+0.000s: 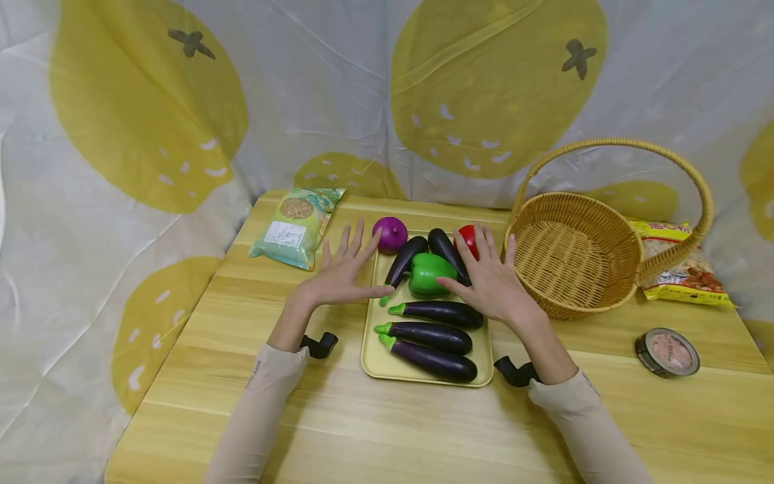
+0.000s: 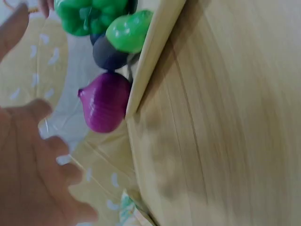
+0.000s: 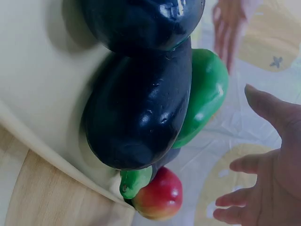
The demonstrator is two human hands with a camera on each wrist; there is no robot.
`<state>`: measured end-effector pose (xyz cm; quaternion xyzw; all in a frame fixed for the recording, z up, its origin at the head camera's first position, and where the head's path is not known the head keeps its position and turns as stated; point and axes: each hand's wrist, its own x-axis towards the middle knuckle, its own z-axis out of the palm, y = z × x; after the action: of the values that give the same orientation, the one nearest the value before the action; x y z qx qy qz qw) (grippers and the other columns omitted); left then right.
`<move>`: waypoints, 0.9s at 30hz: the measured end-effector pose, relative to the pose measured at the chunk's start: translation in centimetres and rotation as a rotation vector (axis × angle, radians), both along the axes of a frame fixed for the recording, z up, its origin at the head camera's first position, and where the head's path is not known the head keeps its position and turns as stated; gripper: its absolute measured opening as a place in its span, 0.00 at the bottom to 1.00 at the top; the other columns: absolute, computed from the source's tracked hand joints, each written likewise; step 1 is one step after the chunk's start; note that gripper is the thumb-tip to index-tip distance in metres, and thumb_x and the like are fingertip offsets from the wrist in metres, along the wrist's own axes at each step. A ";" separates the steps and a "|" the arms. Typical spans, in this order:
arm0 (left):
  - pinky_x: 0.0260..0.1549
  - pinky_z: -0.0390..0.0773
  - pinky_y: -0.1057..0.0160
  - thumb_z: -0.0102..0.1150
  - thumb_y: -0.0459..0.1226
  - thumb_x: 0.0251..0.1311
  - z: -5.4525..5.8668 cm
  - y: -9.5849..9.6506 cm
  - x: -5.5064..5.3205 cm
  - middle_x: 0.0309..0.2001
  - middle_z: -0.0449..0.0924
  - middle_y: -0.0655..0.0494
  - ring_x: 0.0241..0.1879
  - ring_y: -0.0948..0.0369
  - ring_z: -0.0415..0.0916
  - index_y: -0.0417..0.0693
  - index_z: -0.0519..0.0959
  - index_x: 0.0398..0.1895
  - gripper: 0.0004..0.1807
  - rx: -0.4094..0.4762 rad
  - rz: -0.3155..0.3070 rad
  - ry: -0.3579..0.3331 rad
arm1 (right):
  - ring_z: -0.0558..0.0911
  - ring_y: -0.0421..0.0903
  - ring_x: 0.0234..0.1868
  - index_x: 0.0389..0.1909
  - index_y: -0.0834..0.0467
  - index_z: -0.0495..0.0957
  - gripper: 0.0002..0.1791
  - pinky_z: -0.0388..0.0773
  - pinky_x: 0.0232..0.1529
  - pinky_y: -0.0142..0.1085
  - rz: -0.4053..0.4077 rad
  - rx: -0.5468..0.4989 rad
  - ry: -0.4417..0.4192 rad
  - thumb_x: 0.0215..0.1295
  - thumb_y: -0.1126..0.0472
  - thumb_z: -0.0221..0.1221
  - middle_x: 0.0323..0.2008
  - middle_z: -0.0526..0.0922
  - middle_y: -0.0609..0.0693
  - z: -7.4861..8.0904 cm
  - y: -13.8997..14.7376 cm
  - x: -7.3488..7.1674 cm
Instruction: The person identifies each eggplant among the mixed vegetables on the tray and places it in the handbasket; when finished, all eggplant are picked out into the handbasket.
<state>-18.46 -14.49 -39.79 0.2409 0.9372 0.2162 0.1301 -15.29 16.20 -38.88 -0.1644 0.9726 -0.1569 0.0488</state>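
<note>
Head view: fingers of my left hand [image 1: 340, 281] and right hand [image 1: 491, 286] spread and released, holding nothing. The green pepper [image 1: 428, 270] lies within the tray [image 1: 376, 359], between the two: right of my left thumb, left of my right palm. Right hand nearer; its thumb overlaps the pepper's edge here, contact not confirmed. Three eggplants [image 1: 432, 337] lie on my side of the pepper, long axes running left to right, stems toward my left hand.

Left wrist view: purple onion [image 2: 106, 102] at the tray's corner, out past my left fingers, gap visible. Pepper toward the thumb side.

Right wrist view: rounded eggplant ends, pepper behind, thumb seen apart from it. A red fruit [image 3: 158, 194] sits ahead of my right fingertips, not touched.
</note>
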 end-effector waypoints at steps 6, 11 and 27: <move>0.69 0.27 0.18 0.74 0.64 0.51 -0.5 -1.5 -0.2 0.83 0.17 0.37 0.81 0.34 0.18 0.57 0.30 0.85 0.73 -0.032 -0.109 -0.203 | 0.31 0.63 0.84 0.85 0.55 0.40 0.53 0.19 0.75 0.72 0.002 -0.019 -0.024 0.74 0.33 0.53 0.83 0.29 0.65 0.1 0.4 0.1; 0.70 0.24 0.21 0.79 0.61 0.45 -1.2 -1.5 -0.2 0.82 0.15 0.36 0.81 0.35 0.15 0.57 0.29 0.85 0.78 -0.052 -0.111 -0.286 | 0.32 0.65 0.84 0.85 0.57 0.40 0.52 0.19 0.75 0.71 0.021 -0.025 -0.054 0.75 0.35 0.53 0.83 0.29 0.67 0.1 0.7 0.2; 0.75 0.24 0.26 0.82 0.58 0.43 -2.1 -0.8 -0.3 0.82 0.15 0.38 0.81 0.40 0.13 0.56 0.27 0.85 0.80 -0.151 -0.073 -0.330 | 0.73 0.59 0.71 0.73 0.57 0.70 0.33 0.69 0.71 0.61 0.217 -0.396 -0.274 0.73 0.48 0.63 0.69 0.75 0.60 2.4 4.1 0.5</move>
<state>-18.77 -15.32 -41.92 0.2256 0.9073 0.1770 0.3075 -14.77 20.30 -36.49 -0.2512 0.8840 -0.3588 0.1633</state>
